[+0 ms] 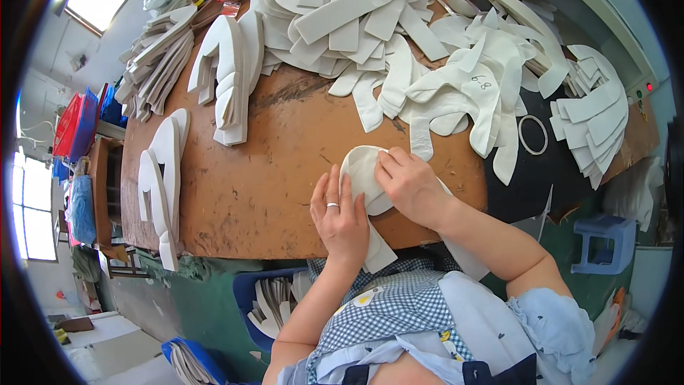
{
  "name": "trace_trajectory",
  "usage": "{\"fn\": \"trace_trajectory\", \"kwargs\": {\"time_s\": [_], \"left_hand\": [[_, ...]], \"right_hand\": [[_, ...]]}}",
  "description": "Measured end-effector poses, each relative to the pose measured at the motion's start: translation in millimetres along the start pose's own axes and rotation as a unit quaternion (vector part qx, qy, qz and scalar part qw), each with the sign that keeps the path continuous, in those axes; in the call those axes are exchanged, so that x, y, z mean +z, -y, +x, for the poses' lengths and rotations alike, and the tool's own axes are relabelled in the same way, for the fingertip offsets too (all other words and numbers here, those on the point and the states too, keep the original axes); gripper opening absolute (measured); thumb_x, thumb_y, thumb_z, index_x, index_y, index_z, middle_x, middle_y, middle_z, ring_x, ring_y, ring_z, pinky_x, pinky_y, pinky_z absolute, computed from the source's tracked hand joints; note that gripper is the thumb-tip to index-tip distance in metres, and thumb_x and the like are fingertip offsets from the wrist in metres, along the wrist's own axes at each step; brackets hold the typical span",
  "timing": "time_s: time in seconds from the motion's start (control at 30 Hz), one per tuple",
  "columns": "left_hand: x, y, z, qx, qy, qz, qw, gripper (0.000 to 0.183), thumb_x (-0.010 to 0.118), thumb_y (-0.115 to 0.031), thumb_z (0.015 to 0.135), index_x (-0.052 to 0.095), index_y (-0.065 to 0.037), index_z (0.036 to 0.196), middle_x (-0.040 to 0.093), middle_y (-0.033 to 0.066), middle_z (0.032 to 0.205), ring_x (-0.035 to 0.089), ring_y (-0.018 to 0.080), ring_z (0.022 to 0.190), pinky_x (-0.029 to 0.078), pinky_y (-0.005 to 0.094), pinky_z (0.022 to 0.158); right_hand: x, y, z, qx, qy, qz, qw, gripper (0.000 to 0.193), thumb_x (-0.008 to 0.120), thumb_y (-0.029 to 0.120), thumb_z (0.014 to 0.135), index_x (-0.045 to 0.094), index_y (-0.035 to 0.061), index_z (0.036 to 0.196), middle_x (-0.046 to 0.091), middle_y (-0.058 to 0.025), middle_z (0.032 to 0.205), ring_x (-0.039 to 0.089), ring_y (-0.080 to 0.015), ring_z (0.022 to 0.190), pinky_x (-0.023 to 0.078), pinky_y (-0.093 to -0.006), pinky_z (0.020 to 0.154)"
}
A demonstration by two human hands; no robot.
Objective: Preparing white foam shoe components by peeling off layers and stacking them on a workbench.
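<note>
A white curved, padded piece [361, 162] lies at the table's front edge, a long strip of it running down toward my lap. My right hand [413, 184] pinches its upper right rim between thumb and fingers. Flat against its left side rests my left hand [340, 217], fingers stretched out, a ring on one of them. The underside of the piece is hidden, as are parts beneath both hands.
A big heap of white curved pieces [342, 14] covers the brown table's [242, 199] back. Stacks of white pieces [231, 78] stand left. At right lie limp white pieces [470, 85], a white ring [533, 135] and a fanned stack [588, 117]. A blue stool [604, 242] stands beyond.
</note>
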State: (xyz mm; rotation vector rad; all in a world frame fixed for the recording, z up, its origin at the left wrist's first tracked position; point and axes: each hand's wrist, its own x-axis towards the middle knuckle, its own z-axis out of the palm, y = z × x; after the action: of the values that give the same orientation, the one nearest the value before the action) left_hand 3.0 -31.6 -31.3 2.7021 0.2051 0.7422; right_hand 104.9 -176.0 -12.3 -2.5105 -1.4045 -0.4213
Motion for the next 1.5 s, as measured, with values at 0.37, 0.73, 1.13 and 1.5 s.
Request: {"fn": "trace_trajectory", "kwargs": {"time_s": [0.37,0.73,1.13,1.5], "left_hand": [[6,2,-1,-0.005,-0.026,-0.091,0.995,0.037,0.07,0.001,0.083,0.065,-0.001,0.12,0.063,0.0139,0.119,0.06,0.0318,0.106,0.05,0.041,0.09],[5,18,14,-0.099,-0.017,-0.247,0.964,0.011,0.068,-0.001,0.09,0.065,0.0,0.101,0.065,0.0091,0.103,0.06,0.0139,0.072,0.048,0.0257,0.061],[1,14,14,-0.12,-0.01,-0.246,0.962,0.011,0.068,0.001,0.087,0.064,0.0,0.097,0.066,0.0132,0.1,0.065,0.029,0.09,0.054,0.0359,0.076],[-8,3,27,0.02,-0.024,-0.135,0.99,0.034,0.069,-0.001,0.084,0.064,-0.005,0.117,0.057,0.0144,0.125,0.052,0.0339,0.117,0.046,0.0436,0.097]], "right_hand": [[2,4,50,0.267,0.119,0.436,0.851,0.027,0.064,0.022,0.095,0.063,-0.0016,0.081,0.067,-0.0102,0.067,0.065,-0.0204,0.05,0.048,-0.0302,0.046],[15,-10,44,0.32,0.19,0.641,0.672,0.016,0.057,0.012,0.098,0.06,-0.003,0.093,0.071,-0.0101,0.077,0.071,-0.016,0.063,0.054,-0.0246,0.051],[22,-12,41,0.322,0.177,0.68,0.634,0.014,0.052,0.009,0.099,0.06,-0.0024,0.099,0.073,-0.0121,0.084,0.073,-0.018,0.067,0.055,-0.0246,0.054],[21,-12,43,0.337,0.167,0.645,0.665,0.016,0.054,0.009,0.098,0.064,-0.0029,0.1,0.072,-0.0099,0.083,0.073,-0.0162,0.067,0.056,-0.0245,0.054]]}}
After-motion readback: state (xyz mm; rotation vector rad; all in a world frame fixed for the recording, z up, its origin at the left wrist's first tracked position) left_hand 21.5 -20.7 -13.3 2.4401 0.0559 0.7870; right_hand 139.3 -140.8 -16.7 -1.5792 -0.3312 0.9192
